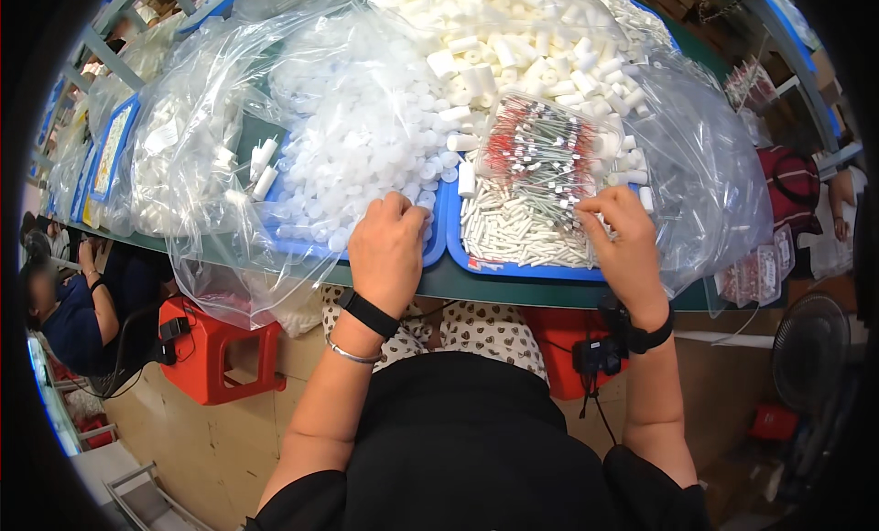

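Note:
My left hand (389, 247) rests knuckles-up on the near edge of a blue tray (302, 247) heaped with small white round caps (366, 137). Its fingers curl into the caps; whether it holds one I cannot tell. My right hand (623, 238) lies at the right side of a second blue tray (531, 270), fingers bent over thin white sticks (522, 229). Just beyond its fingertips lies a clear bag of red-tipped thin parts (540, 151). A heap of white plastic tubes (531, 46) fills the far end of the trays.
Large clear plastic bags of white parts (183, 146) lie left, and an emptier bag (705, 174) right, on a green table (476, 288). A red stool (215, 352) stands below left, a fan (810, 348) lower right. Another person (64, 311) sits at far left.

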The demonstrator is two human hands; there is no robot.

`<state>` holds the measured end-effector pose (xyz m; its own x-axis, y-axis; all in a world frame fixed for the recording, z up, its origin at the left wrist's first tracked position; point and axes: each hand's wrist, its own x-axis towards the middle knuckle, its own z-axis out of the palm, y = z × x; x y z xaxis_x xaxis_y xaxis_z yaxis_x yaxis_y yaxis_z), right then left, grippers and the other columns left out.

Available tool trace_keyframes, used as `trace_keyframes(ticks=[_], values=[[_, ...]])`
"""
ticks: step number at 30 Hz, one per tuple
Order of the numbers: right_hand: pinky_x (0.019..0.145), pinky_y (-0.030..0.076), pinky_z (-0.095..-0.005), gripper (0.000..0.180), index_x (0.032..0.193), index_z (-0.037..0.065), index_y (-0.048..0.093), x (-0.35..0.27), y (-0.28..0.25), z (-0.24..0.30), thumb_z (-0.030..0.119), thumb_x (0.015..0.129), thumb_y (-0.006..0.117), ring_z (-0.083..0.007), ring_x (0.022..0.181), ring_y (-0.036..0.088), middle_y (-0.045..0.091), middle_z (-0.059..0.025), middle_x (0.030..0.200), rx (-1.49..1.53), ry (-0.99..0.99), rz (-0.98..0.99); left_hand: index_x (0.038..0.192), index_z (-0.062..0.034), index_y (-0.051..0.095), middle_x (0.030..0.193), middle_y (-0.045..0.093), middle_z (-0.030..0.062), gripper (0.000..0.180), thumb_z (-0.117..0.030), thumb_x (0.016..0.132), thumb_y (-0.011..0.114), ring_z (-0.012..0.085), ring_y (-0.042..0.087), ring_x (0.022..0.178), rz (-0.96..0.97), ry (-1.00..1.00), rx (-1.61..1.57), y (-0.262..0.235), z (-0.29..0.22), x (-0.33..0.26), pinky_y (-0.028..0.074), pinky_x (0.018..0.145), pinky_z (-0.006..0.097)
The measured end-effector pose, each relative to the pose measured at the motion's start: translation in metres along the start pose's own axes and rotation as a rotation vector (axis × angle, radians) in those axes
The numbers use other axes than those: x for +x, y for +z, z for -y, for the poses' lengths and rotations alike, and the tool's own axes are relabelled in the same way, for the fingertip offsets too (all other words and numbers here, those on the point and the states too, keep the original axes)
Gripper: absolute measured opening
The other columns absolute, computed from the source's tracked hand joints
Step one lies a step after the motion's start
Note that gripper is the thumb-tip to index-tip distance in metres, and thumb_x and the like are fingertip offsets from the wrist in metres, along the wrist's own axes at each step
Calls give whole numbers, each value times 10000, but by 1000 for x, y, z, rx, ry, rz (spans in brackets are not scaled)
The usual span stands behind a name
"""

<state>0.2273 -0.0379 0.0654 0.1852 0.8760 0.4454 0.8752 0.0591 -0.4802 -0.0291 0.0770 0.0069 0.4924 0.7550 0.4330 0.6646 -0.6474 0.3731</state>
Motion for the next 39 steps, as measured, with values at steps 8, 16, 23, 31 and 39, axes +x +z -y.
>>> trace_keyframes(ticks=[8,16,23,31,39], values=[[737,464,-383,96,848,57,666,-8,8,4,25,767,704,-272,833,567,567,-71,830,-167,-95,109,846,-57,673,864,599,76,39,-82,818,684,282,611,791,-48,-79,-89,2,0,3,491,652,383],[775,434,-382,146,888,48,660,-7,20,16,35,750,705,-264,867,547,559,-68,862,-184,-207,138,856,-56,661,895,598,81,119,-110,782,737,285,612,783,-43,-61,-64,1,-3,1,490,646,386],[740,413,-368,31,772,50,618,-6,39,11,45,779,648,-254,808,512,514,-75,797,-347,-300,162,907,-66,658,926,593,89,183,-137,771,759,296,618,790,-57,-118,-66,2,-4,3,493,644,390],[729,460,-407,134,901,32,624,-4,27,13,15,779,674,-308,804,576,582,-107,861,-117,-249,25,986,-80,674,903,580,106,191,-125,802,700,323,611,819,-37,-93,-8,6,-6,10,496,662,424],[669,525,-318,128,952,-6,607,-8,13,39,-34,830,638,-209,729,663,642,-111,856,438,-9,-63,998,-63,630,1126,612,88,191,19,826,615,335,633,918,-36,-26,-53,6,-6,12,507,735,395]])
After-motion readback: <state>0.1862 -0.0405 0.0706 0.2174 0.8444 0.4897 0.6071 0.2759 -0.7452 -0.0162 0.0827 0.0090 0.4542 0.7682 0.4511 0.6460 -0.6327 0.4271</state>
